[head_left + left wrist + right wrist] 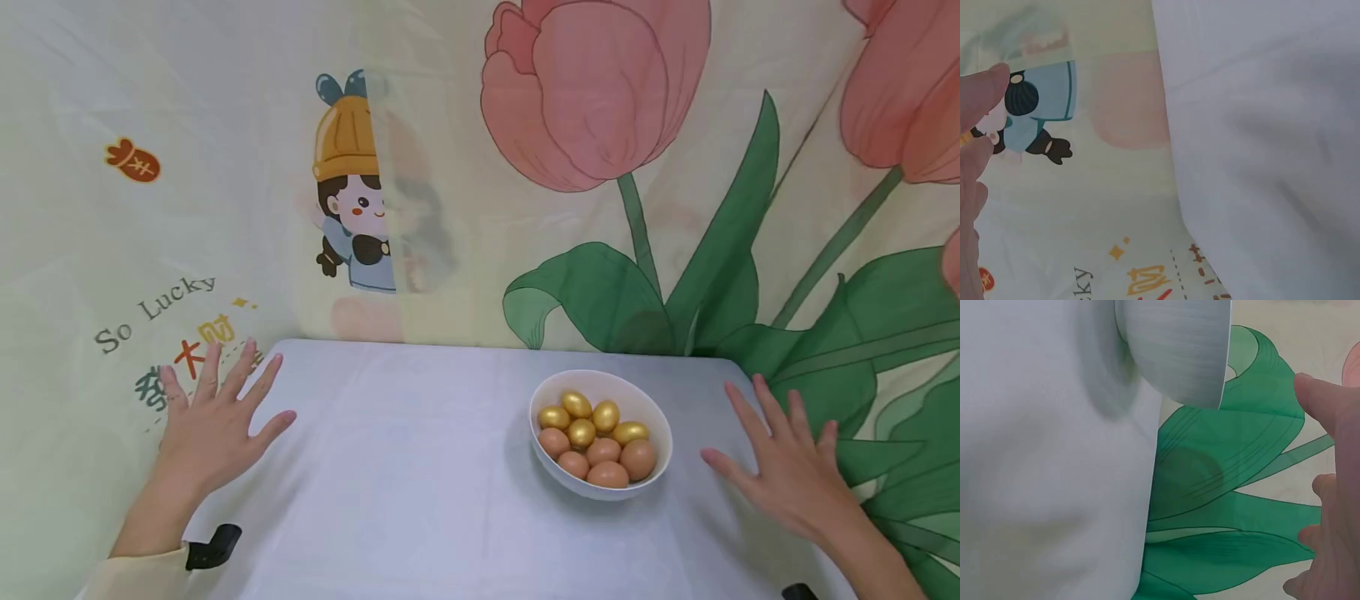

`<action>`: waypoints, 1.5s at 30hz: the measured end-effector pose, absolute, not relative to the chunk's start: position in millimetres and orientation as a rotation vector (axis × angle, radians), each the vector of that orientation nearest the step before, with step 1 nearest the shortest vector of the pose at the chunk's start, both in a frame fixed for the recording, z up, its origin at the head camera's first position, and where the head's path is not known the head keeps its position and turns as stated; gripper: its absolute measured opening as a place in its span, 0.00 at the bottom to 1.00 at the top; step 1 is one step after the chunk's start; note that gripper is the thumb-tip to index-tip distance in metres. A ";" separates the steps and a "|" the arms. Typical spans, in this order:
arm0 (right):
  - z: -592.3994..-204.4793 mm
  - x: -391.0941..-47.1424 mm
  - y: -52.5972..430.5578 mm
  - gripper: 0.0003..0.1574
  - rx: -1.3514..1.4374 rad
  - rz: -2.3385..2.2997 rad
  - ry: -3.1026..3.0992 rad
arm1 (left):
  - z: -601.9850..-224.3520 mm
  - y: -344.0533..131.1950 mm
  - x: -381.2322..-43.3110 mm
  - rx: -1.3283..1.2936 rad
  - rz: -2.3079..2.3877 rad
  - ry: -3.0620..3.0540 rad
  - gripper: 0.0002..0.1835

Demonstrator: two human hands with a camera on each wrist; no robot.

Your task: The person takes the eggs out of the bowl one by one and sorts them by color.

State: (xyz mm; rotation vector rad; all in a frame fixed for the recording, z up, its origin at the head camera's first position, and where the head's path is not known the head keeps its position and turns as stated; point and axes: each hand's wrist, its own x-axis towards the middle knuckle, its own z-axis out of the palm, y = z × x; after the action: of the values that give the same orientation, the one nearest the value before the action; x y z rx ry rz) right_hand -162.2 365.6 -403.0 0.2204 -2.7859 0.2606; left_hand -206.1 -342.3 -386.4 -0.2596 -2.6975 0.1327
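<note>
A white bowl (551,471) stands on the right half of the white table. Inside it, several gold eggs (581,433) lie toward the back and several brown eggs (607,475) toward the front. My right hand (795,467) is held up to the right of the bowl, fingers spread, apart from it and holding nothing. Over the table's left edge my left hand (217,433) hovers with its fingers spread, also holding nothing. In the right wrist view the side of the bowl (1179,350) shows at the top, its contents hidden, and fingers (1325,406) at the right.
The white tabletop (390,467) stretches between the left hand and the bowl. Behind it hangs a printed cloth (450,317) with tulips and a cartoon figure. A black strap (213,547) is on the left wrist, below a light sleeve (142,575).
</note>
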 end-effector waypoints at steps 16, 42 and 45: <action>-400.4 -164.0 344.0 0.61 0.240 0.620 -2.848 | -392.3 -302.6 -221.5 -0.419 0.042 -2.683 0.49; -418.8 -162.1 308.5 0.57 0.123 1.010 -2.845 | -400.2 -235.6 -255.0 -0.585 -0.656 -2.881 0.46; -420.7 -162.4 305.7 0.55 0.105 1.066 -2.837 | -401.8 -224.4 -258.6 -0.605 -0.749 -2.890 0.46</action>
State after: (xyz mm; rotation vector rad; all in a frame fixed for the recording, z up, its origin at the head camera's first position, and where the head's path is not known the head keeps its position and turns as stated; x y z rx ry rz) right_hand -162.4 305.7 -420.7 0.1052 -2.8374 1.0656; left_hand -258.6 -224.4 -401.8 -0.6050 -2.8898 -0.7487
